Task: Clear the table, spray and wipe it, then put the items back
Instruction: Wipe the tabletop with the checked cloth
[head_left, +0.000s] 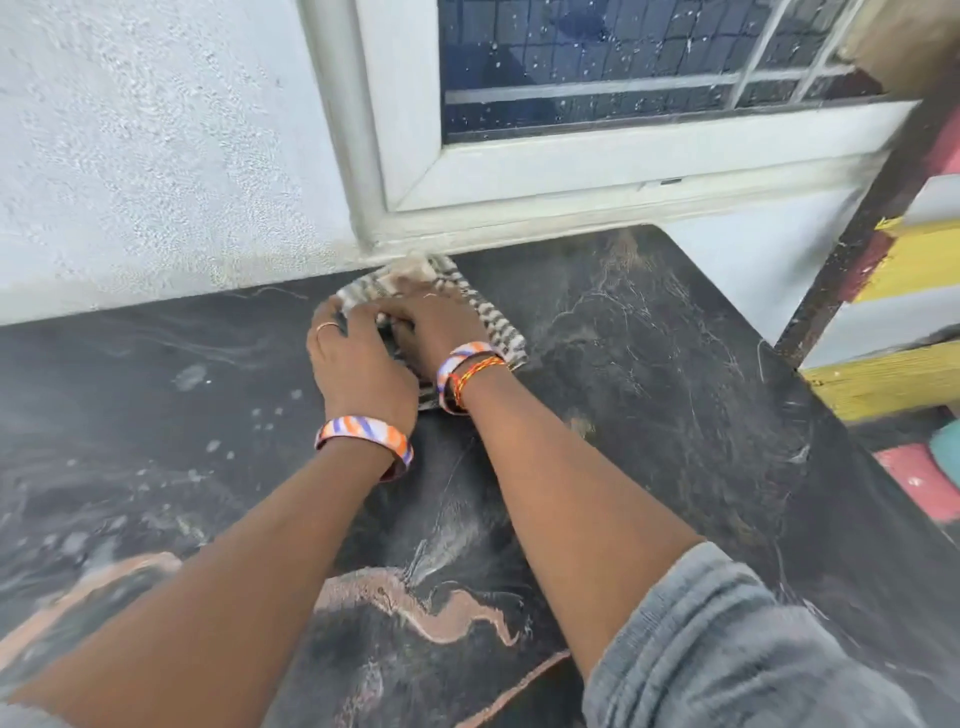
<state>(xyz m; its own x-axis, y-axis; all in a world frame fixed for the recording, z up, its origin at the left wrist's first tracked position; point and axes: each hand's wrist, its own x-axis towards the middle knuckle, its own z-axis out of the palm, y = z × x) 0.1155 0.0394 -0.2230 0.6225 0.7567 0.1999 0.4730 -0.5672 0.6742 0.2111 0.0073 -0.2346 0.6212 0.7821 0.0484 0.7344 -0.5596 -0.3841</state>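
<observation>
At twelve o'clock on the dark table (649, 395), against the wall (156, 156), the striped cloth (498, 332) lay with its long axis running eleven to five. The left hand (358, 358) and right hand (436, 322) pressed it, fingers curled onto the fabric.

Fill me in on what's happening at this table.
A person is working on a dark table with a striped cloth, at the far edge near the wall, just below a window. Both the left hand and the right hand are on the cloth, close together; motion blur hides the exact grip. The tabletop shows pale streaks and smears. Painted blocks stand off to the right.
</observation>
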